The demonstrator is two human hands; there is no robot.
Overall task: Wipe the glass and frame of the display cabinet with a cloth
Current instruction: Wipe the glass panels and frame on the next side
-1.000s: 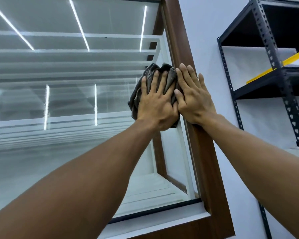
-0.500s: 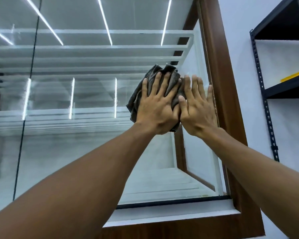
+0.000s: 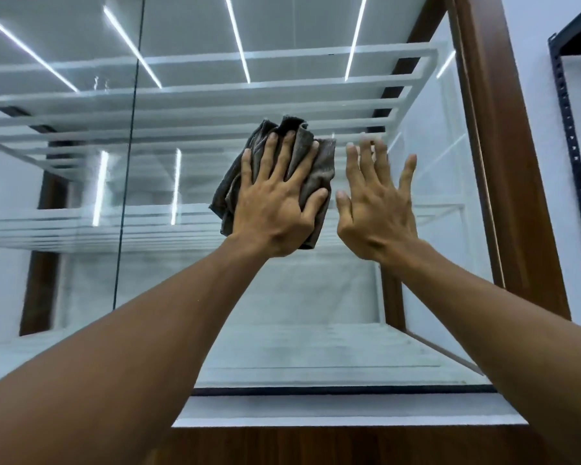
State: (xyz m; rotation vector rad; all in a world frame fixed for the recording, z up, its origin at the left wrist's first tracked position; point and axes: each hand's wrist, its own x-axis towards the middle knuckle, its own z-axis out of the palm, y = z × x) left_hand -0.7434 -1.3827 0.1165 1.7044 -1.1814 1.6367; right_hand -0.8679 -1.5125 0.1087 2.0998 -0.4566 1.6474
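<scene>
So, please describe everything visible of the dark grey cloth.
The dark grey cloth looks like soft fabric, crumpled into loose folds. The left hand presses it against the cabinet's glass pane, fingers spread straight over it; folds stick out above and left of the hand. The right hand lies beside it, not touching.

No text, label, brand, number or sign can be read anywhere in this view.

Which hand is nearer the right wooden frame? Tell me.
Right. The right hand is left of the frame, over glass; the left hand presses the cloth farther left.
</scene>
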